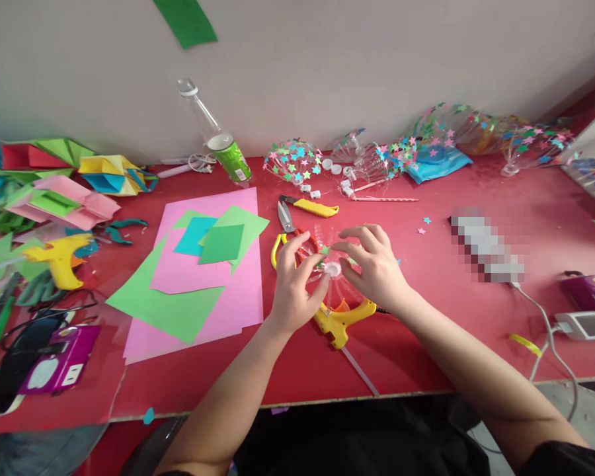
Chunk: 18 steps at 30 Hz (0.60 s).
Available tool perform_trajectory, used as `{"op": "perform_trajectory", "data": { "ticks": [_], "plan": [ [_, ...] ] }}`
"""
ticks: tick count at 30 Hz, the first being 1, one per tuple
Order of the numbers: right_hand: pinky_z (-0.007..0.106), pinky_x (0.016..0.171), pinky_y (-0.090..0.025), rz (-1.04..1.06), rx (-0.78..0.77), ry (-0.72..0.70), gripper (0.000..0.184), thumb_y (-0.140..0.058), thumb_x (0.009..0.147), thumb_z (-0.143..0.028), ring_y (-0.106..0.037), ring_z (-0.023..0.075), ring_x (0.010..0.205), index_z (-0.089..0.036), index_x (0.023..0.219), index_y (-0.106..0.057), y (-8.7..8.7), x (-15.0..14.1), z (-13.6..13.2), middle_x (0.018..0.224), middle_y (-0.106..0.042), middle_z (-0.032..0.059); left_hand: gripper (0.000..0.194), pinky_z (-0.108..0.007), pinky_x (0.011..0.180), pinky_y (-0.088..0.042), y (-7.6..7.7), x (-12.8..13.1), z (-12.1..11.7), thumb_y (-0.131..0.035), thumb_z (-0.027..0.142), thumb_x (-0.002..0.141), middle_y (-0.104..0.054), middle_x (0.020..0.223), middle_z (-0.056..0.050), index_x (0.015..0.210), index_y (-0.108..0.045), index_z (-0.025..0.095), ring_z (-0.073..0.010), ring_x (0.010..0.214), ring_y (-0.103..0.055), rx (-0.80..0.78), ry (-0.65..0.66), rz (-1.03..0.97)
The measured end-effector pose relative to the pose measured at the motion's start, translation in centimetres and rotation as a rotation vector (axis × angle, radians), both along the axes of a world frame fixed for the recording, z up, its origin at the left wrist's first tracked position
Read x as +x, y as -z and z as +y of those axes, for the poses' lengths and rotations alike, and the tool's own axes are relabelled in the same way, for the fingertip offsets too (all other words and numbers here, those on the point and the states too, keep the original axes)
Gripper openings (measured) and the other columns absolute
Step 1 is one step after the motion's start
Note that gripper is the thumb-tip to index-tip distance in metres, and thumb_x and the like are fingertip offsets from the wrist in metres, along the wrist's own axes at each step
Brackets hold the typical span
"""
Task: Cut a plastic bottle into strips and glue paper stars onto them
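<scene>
Between my two hands is a clear plastic bottle top cut into thin splayed strips (334, 291), with its white cap (332, 269) facing up. My left hand (297, 284) curls at its left side, thumb and index finger bent around the strips. From the right, my right hand (374, 264) closes its thumb and fingers on the same piece; exact contact is hard to make out. A small green star (324, 250) shows by the fingertips. Just below lies a yellow glue gun (340, 324) with a glue stick. Scissors (286, 217), partly hidden, lie behind my left hand.
A yellow utility knife (315, 207) lies beyond the scissors. Coloured paper sheets (188, 297) cover the left side. A green-labelled bottle (231, 158) leans against the wall, near star-covered plastic balls (292, 160). A second glue gun (62, 258) lies far left; a cable (540, 311) runs at right.
</scene>
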State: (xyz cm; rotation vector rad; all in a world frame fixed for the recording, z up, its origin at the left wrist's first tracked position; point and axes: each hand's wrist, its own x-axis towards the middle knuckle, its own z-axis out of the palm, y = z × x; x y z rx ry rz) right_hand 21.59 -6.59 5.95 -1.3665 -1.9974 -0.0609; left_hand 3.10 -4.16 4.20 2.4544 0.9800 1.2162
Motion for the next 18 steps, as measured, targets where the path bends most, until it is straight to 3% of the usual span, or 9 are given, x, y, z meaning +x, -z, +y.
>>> {"op": "perform_trajectory", "data": {
  "ticks": [10,18],
  "plan": [
    [0.047,0.089,-0.044,0.013,-0.044,0.070,0.011,-0.058,0.089,-0.017,-0.053,0.0286,0.104,-0.022,0.089,-0.067,0.14,0.02,0.17,0.112,-0.065,0.0102,0.028,-0.052,0.108,-0.043,-0.32,0.05,-0.10,-0.063,0.025,0.087,-0.043,0.137,-0.012,0.114,-0.054,0.024,-0.0295,0.131,-0.046,-0.009,-0.023,-0.012],
    [0.045,0.087,-0.044,0.042,-0.059,0.087,0.011,-0.057,0.089,-0.016,-0.054,0.0277,0.100,-0.022,0.090,-0.066,0.11,0.05,0.24,0.109,-0.066,0.0105,0.026,-0.051,0.106,-0.045,-0.28,-0.03,0.01,-0.060,0.026,0.088,-0.044,0.137,-0.013,0.113,-0.055,0.024,-0.0293,0.131,-0.046,-0.004,-0.013,0.000]
  ]
}}
